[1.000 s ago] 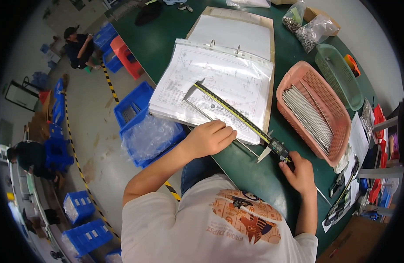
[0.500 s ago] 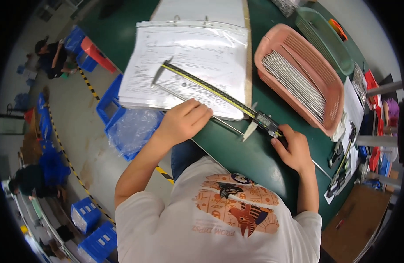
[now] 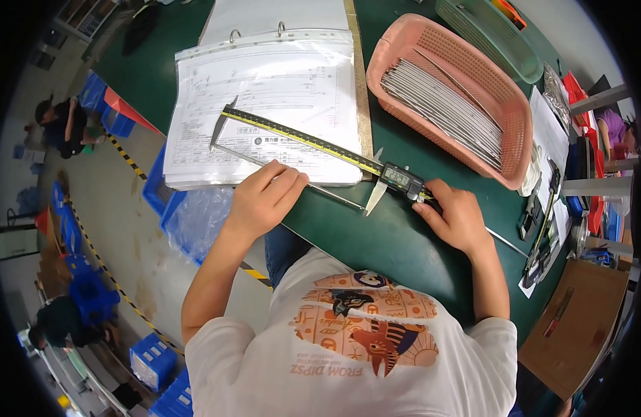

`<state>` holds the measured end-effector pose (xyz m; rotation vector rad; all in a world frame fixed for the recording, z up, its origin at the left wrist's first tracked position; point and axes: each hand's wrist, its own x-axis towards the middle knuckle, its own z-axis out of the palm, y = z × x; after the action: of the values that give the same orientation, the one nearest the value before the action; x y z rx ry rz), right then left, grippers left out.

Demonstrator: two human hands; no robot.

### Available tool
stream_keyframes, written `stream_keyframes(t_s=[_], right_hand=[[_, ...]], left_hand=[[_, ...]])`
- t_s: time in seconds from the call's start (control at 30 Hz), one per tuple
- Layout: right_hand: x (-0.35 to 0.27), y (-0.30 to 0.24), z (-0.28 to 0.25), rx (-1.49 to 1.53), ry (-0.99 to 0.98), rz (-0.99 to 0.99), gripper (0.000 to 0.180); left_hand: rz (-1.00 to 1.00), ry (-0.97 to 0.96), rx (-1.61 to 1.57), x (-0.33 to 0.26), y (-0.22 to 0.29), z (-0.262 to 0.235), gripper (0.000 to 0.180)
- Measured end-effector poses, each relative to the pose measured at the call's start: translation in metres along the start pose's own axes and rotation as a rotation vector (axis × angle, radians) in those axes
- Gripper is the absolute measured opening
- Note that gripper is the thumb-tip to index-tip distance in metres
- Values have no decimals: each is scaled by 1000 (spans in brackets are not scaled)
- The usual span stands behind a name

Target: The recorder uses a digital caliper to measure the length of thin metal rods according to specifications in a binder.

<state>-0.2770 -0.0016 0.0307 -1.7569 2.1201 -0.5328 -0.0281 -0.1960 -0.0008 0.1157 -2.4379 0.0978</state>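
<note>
A digital caliper [image 3: 299,139] lies slantwise above a ring binder's printed sheet [image 3: 195,90], its jaws spread wide. Between the jaws runs a thin metal rod [image 3: 338,197], one end at the far-left jaw and the other at the sliding jaw. My left hand [image 3: 268,198] is closed around the rod's middle, fingers bent over it. My right hand [image 3: 451,215] grips the caliper by its slider, thumb beneath the display housing [image 3: 402,181]. Whether the rod ends press firmly on both jaws I cannot tell.
A pink basket [image 3: 379,52] of several metal rods [image 3: 439,111] stands right of the binder, a green basket [image 3: 501,45] behind it. More measuring tools [image 3: 543,243] lie at the table's right edge. A blue crate [image 3: 153,187] with clear plastic bags sits left, below the table.
My view has shifted, so the table and binder appear farther left. Both hands keep their hold on the rod and the caliper, with little movement relative to the binder.
</note>
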Motion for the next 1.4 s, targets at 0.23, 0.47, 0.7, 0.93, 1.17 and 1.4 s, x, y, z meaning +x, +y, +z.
stream_keyframes(t_s=[0.23, 0.47, 0.7, 0.93, 1.17, 1.4], right_hand=[[2, -1, 4, -48, 28, 19, 35], [1, -2, 8, -22, 53, 17, 35], [0, 1, 10, -43, 56, 1, 36], [0, -6, 3, -20, -3, 45, 43], [-1, -4, 4, -30, 0, 58, 42], [5, -5, 2, -38, -5, 28, 38]], left_hand=[[-7, 9, 17, 1, -1, 1, 23], [-65, -56, -19, -1, 2, -2, 23], [-117, -73, -77, 0, 5, 1, 28], [-171, -96, -106, -2, 3, 8, 33], [-217, -63, -100, -5, 6, 10, 36], [-204, -19, -71, -4, 5, 10, 32]])
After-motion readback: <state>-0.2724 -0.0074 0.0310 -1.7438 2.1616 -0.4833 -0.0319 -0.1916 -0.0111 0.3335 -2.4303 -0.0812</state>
